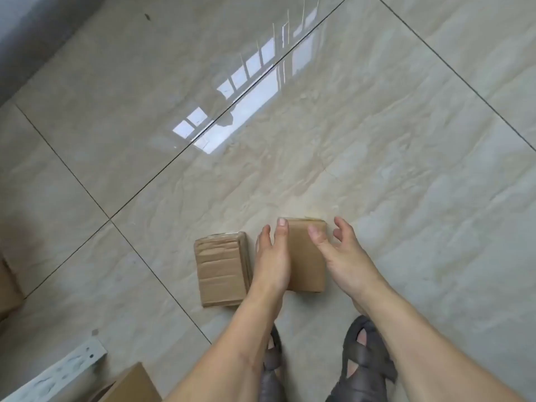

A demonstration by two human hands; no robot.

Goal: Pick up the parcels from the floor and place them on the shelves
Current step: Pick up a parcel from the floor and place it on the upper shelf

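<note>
Glossy beige floor tiles [377, 117] with dark grout lines fill most of the head view, and the whole far and right stretch of them lies open. Clutter sits only at the near left: a white perforated metal upright [58, 369] lies slanted by the bottom-left corner, a cardboard box corner [130, 384] shows beside it at the lower edge, and another brown cardboard edge [7, 285] pokes in from the left border. A grey wall base [26, 33] crosses the top-left corner.

Two brown cardboard parcels lie flat on the tile just ahead of the person's grey sandals [359, 352]. The creased parcel [222, 271] sits to the left, taped and wrinkled, with nothing on it. The smooth parcel [306, 256] lies just beside it on the right, a narrow gap between them.

Both hands are at the smooth parcel. The left hand [272, 262] is open, fingers straight, covering the parcel's left edge, thumb tip near its far corner. The right hand [339, 253] is spread wide and cupped at the right edge, thumb over the top face. Whether either palm actually touches the cardboard is hard to tell; neither has closed on it.
</note>
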